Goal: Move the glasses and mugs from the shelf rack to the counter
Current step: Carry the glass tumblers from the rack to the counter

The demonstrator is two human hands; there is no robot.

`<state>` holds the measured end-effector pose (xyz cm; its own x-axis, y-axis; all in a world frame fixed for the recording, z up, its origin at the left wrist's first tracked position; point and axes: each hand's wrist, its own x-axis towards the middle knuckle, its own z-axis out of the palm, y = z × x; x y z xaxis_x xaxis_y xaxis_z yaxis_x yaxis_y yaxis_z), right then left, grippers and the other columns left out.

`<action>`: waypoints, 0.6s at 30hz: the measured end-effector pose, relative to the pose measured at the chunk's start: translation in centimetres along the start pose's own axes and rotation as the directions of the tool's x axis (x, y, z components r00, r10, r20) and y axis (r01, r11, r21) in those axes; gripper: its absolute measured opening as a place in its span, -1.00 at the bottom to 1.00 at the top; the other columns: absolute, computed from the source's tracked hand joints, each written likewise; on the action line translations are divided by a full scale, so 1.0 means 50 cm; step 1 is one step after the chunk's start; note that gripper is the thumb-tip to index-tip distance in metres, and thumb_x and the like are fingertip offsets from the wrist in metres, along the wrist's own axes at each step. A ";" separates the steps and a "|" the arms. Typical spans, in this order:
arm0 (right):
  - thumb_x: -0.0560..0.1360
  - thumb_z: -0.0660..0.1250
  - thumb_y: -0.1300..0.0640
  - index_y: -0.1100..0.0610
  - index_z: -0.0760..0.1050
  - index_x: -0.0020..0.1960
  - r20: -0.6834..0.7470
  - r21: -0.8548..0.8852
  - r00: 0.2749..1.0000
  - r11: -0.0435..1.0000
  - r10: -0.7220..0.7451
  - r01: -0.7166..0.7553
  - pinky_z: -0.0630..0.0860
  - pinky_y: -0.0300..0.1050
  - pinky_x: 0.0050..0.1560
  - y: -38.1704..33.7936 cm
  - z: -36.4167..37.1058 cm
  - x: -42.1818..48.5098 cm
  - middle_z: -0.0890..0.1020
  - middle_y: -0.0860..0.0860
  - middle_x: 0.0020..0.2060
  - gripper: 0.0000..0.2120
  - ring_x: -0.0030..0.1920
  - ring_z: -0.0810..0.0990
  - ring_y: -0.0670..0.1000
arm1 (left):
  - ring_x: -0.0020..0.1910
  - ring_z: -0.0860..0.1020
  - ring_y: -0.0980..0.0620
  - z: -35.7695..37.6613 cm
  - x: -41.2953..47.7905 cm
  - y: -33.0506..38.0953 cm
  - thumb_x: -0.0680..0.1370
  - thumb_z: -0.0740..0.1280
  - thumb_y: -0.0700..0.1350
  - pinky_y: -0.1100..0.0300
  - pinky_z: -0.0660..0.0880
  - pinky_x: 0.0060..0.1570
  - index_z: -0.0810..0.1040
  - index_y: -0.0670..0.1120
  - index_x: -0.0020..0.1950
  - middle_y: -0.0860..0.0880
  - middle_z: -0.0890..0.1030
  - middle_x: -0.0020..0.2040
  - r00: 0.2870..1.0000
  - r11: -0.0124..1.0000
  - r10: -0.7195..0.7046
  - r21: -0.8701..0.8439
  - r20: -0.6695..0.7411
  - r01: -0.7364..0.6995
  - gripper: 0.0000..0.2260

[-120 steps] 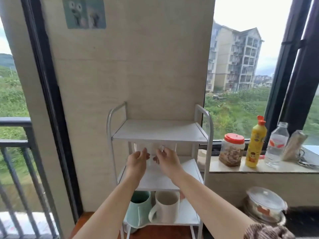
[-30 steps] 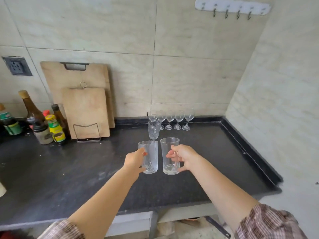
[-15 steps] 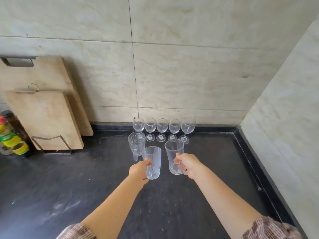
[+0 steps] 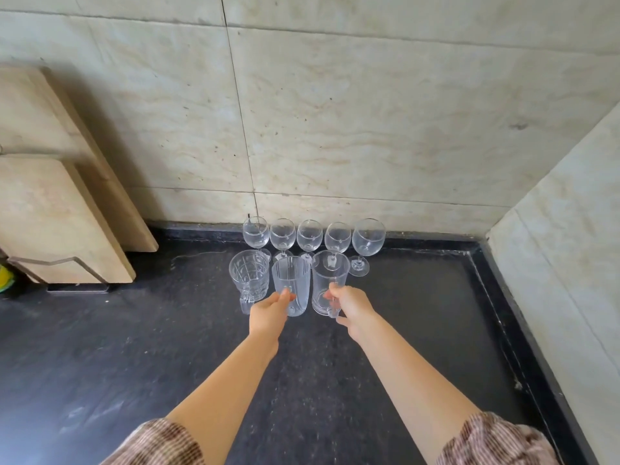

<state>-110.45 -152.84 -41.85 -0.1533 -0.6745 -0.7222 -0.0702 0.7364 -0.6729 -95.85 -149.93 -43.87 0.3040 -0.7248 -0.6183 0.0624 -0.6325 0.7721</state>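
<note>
My left hand [image 4: 268, 310] grips a ribbed clear tumbler [image 4: 291, 285] low on its side. A plain glass mug [image 4: 329, 280] is held by its handle in my right hand [image 4: 352, 307]. Both glasses are upright, side by side, at or just above the black counter [image 4: 167, 347]; I cannot tell whether they touch it. A patterned glass mug [image 4: 249, 276] stands just left of the tumbler. Behind them, several wine glasses [image 4: 310, 234] stand in a row against the tiled wall. The shelf rack is out of view.
Two wooden cutting boards [image 4: 57, 209] lean on the wall at the left in a wire stand. A side wall [image 4: 570, 246] closes the counter on the right, with a raised black rim [image 4: 496, 297] along it.
Four seconds ago my hands were at the rack's middle shelf. Since then I have carried both glasses to the counter and moved them forward, beside the patterned mug.
</note>
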 end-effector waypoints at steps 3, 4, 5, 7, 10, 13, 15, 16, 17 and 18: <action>0.60 0.21 0.02 0.13 0.54 -0.18 0.026 0.025 0.999 0.999 -0.034 0.033 0.42 0.07 0.26 0.010 0.010 0.017 0.57 0.23 0.08 -0.73 0.13 0.53 0.17 | 0.05 0.54 0.00 0.010 0.014 -0.008 0.54 0.26 0.09 0.11 0.38 0.02 0.65 0.10 -0.17 0.01 0.62 -0.03 0.999 0.998 0.045 -0.037 0.002 -0.045 -0.79; 0.60 0.20 0.02 0.12 0.54 -0.17 0.030 0.030 0.999 0.999 -0.039 0.039 0.42 0.07 0.27 0.014 0.013 0.021 0.57 0.23 0.12 -0.73 0.16 0.53 0.17 | 0.17 0.52 -0.01 0.012 0.016 -0.010 0.54 0.28 0.08 0.07 0.38 0.13 0.65 0.10 -0.16 0.01 0.61 0.12 0.998 0.997 0.062 -0.051 0.000 -0.062 -0.81; 0.60 0.20 0.02 0.12 0.54 -0.17 0.030 0.034 0.999 0.999 -0.043 0.042 0.42 0.07 0.27 0.018 0.015 0.025 0.56 0.22 0.14 -0.73 0.17 0.53 0.17 | 0.28 0.47 -0.02 0.014 0.018 -0.012 0.54 0.28 0.07 0.03 0.36 0.25 0.65 0.09 -0.13 0.02 0.55 0.27 0.997 0.995 0.080 -0.060 -0.001 -0.080 -0.82; 0.60 0.21 0.02 0.11 0.55 -0.17 0.031 0.046 0.998 0.998 -0.047 0.046 0.43 0.06 0.29 0.025 0.020 0.033 0.56 0.16 0.13 -0.74 0.17 0.52 0.12 | 0.41 0.35 0.01 0.015 0.022 -0.015 0.55 0.28 0.05 0.02 0.28 0.35 0.66 0.04 -0.03 0.05 0.39 0.44 0.993 0.992 0.119 -0.052 0.002 -0.119 -0.82; 0.59 0.22 0.02 0.11 0.57 -0.14 0.039 0.055 0.998 0.998 -0.046 0.044 0.45 0.01 0.27 0.036 0.024 0.037 0.55 0.12 0.10 -0.75 0.16 0.52 0.08 | 0.44 0.32 0.02 0.014 0.031 -0.027 0.57 0.27 0.02 0.07 0.27 0.32 0.66 0.00 0.05 0.07 0.33 0.47 0.986 0.986 0.163 -0.027 0.014 -0.163 -0.79; 0.59 0.23 -0.01 0.10 0.58 -0.13 0.035 0.030 0.997 0.997 -0.068 0.067 0.47 -0.01 0.24 0.041 0.023 0.035 0.55 0.08 0.05 -0.75 0.12 0.53 0.05 | 0.39 0.38 -0.01 0.010 0.032 -0.039 0.57 0.26 0.02 0.00 0.31 0.37 0.64 -0.02 0.11 0.08 0.37 0.45 0.984 0.984 0.179 -0.012 0.018 -0.178 -0.77; 0.58 0.23 -0.03 0.09 0.58 -0.15 0.016 0.005 0.997 0.997 -0.072 0.072 0.47 0.00 0.24 0.042 0.023 0.034 0.55 0.05 -0.02 -0.74 0.09 0.53 0.05 | 0.33 0.44 -0.04 0.007 0.030 -0.047 0.57 0.27 0.03 -0.01 0.36 0.34 0.62 -0.02 0.16 0.05 0.47 0.38 0.987 0.987 0.163 -0.016 0.012 -0.162 -0.74; 0.58 0.23 -0.03 0.08 0.58 -0.16 0.009 0.000 0.997 0.997 -0.072 0.072 0.48 0.00 0.24 0.043 0.023 0.034 0.55 0.02 -0.06 -0.74 0.08 0.53 0.04 | 0.29 0.48 -0.04 0.006 0.028 -0.050 0.57 0.27 0.04 0.01 0.39 0.31 0.61 -0.02 0.18 0.03 0.53 0.32 0.988 0.988 0.152 -0.010 0.011 -0.152 -0.73; 0.58 0.23 -0.04 0.07 0.58 -0.16 0.006 -0.004 0.997 0.997 -0.071 0.071 0.48 0.00 0.24 0.045 0.024 0.032 0.54 0.00 -0.08 -0.74 0.07 0.53 0.03 | 0.25 0.51 -0.04 0.005 0.026 -0.053 0.57 0.27 0.05 0.04 0.41 0.27 0.60 -0.02 0.20 0.01 0.57 0.27 0.990 0.990 0.142 0.003 0.010 -0.142 -0.72; 0.58 0.24 -0.05 0.06 0.57 -0.17 0.004 -0.007 0.998 0.998 -0.069 0.069 0.47 0.01 0.25 0.047 0.025 0.030 0.54 -0.01 -0.08 -0.74 0.07 0.53 0.03 | 0.22 0.52 -0.05 0.004 0.025 -0.054 0.57 0.26 0.05 0.05 0.43 0.24 0.60 -0.02 0.21 -0.01 0.59 0.24 0.991 0.991 0.133 0.016 0.005 -0.133 -0.71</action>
<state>-109.64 -152.18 -44.70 -0.1439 -0.7241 -0.6745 -0.0880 0.6882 -0.7201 -95.82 -149.17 -46.74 0.3044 -0.8041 -0.5106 0.0058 -0.5345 0.8452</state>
